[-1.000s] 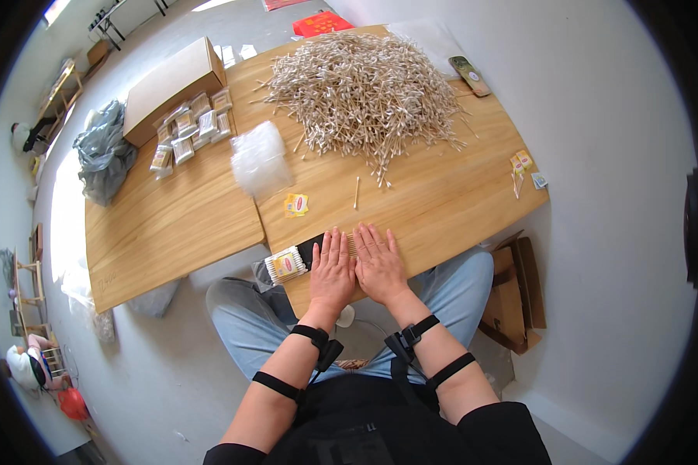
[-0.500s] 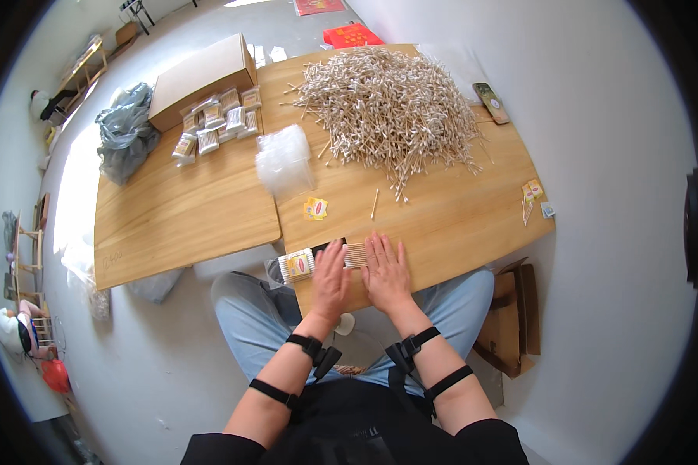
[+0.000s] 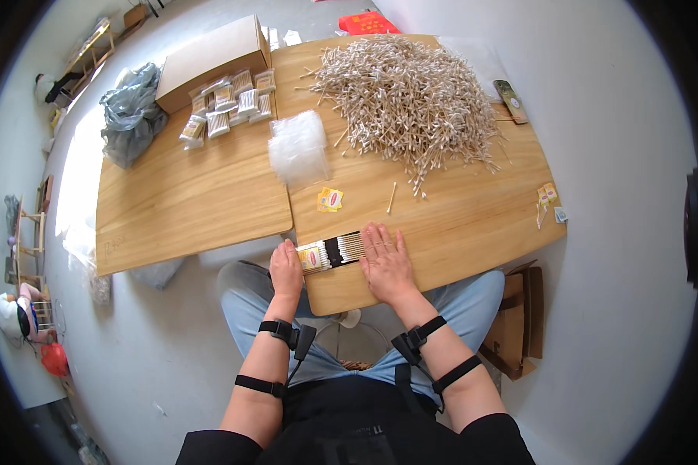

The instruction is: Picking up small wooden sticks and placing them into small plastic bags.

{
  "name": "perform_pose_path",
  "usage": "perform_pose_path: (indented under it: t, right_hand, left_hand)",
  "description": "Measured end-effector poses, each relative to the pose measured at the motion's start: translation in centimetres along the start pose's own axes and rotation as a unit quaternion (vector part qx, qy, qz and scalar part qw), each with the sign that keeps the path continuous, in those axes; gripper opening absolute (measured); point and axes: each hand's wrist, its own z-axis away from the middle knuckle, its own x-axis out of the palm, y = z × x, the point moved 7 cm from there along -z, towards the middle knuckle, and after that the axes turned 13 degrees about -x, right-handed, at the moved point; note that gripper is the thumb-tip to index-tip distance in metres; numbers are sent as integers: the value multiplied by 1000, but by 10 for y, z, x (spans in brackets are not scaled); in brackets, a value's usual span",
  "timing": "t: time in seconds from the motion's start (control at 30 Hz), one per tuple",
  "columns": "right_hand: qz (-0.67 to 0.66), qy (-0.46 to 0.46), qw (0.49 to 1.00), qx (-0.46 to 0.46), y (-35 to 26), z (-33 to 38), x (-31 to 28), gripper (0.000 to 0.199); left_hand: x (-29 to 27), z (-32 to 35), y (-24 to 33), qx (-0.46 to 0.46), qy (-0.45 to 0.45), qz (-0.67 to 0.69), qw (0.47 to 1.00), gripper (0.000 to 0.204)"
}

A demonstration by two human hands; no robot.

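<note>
- A person sits at a wooden table [image 3: 209, 201], seen from above, with both forearms reaching in from the lower edge.
- Left hand [image 3: 285, 270] rests at the near edge of the table with fingers curled together, touching the left end of a small clear packet of cotton swabs [image 3: 332, 251]; whether it pinches the packet cannot be told.
- Right hand [image 3: 385, 260] lies flat on the table, palm down, fingers spread apart, holding nothing, its fingers touching the packet's right end.
- The packet lies between the two hands, swabs showing at its right end, a yellow label at its left.
- Done so far, by the look of it: a cluster of finished swab packets [image 3: 229, 108] sits at the far left, beside a cardboard box [image 3: 209, 53].
- Left to do, by the look of it: a large heap of loose swabs [image 3: 411, 101] covers the far right of the table, far more than has been packed.
- A stack of empty clear bags [image 3: 296, 147] and a few yellow labels [image 3: 329, 199] lie between the heap and the hands.
- One stray swab [image 3: 392, 198] lies apart from the heap.
</note>
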Motion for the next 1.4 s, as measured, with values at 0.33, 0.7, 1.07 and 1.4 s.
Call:
perform_pose_path:
  t: [0.33,0.7,1.07,1.4]
  right_hand:
    - [-6,-47,998,-48,-17,-19,3,55]
    - [-6,-24,998,-56,-37,-23,13,59]
    - [-63,-1,996,-60,-35,-18,13,65]
    - [28,-70,993,-93,-24,-30,10,83]
  left_hand:
    - [8,1,-9,-77,-64,119,988,48]
    - [11,1,-11,-83,-62,143,984,48]
    - [-5,0,-22,-106,-15,204,973,49]
    - [3,6,-30,-262,-62,254,929,51]
